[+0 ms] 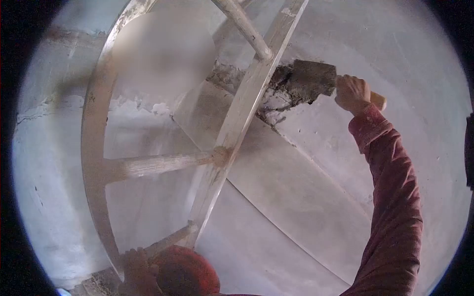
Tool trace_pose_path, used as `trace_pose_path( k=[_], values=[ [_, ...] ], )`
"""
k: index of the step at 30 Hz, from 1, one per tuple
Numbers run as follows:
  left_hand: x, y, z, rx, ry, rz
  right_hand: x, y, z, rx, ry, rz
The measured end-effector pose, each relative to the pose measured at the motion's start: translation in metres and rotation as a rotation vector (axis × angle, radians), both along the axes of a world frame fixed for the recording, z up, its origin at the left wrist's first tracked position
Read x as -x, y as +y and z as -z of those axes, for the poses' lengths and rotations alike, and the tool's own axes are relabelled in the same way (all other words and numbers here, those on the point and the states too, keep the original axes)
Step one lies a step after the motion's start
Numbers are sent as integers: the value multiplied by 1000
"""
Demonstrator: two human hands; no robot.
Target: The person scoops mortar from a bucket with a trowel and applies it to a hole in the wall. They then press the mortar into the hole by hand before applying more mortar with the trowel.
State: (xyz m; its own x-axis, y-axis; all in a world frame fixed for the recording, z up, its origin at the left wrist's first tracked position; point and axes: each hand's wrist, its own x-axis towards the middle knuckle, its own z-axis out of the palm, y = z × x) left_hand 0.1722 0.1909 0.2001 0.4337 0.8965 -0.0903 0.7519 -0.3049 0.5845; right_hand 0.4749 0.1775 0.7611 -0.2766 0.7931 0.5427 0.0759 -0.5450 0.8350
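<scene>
My right hand (pixel 353 93) is closed around the wooden handle (pixel 378 100) of a broad, flat-bladed trowel (pixel 314 77). The blade lies against a rough, broken patch (pixel 276 101) where the wall meets a sloping surface, with grey mortar-like material along its lower edge. At the lower left, in shadow, my left hand (pixel 140 269) is curled around the wooden ladder (pixel 212 182) near where a rung meets the side rail. A round red container (pixel 190 271) with a dark inside is right beside that hand; whether the hand also touches it cannot be seen.
The ladder's rails and rungs cross the view between me and the wall. A cracked, flaking line (pixel 143 106) runs along the left wall (pixel 54 163). A long seam (pixel 281 237) crosses the pale sloping surface. Part of the upper left is blurred.
</scene>
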Motion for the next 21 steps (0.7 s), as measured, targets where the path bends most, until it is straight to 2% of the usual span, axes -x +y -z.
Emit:
trace_pose_path(
  k=[1,2,4,7,11,13,15,16,17,19,21],
  values=[
    [1,-4,-6,-166,-25,-4,1,0,-6,0,-1,-4],
    [1,-4,-12,-164,-24,-4,4,-2,-13,-61,2,5],
    [-2,-5,-32,78,-8,-35,9,-8,-19,-142,-62,-6],
    [-3,7,-14,87,37,-11,29,-16,-33,-229,-33,34],
    [1,-4,-25,60,-19,-4,38,-15,-28,-213,-24,-130],
    [-1,-6,-25,88,-108,-86,19,-4,-30,4,-43,-176],
    [-1,-3,-28,92,-92,-66,29,9,-14,-12,-15,-104],
    [0,-2,-28,104,-72,-45,30,17,-10,-44,105,-50],
    [1,-3,-24,102,-72,-53,30,25,-7,-74,225,1],
    [1,-3,-4,-83,-40,-8,23,43,-8,-115,179,-45],
    [-2,0,18,-112,-39,-13,14,56,-9,-157,138,-78]
  ],
)
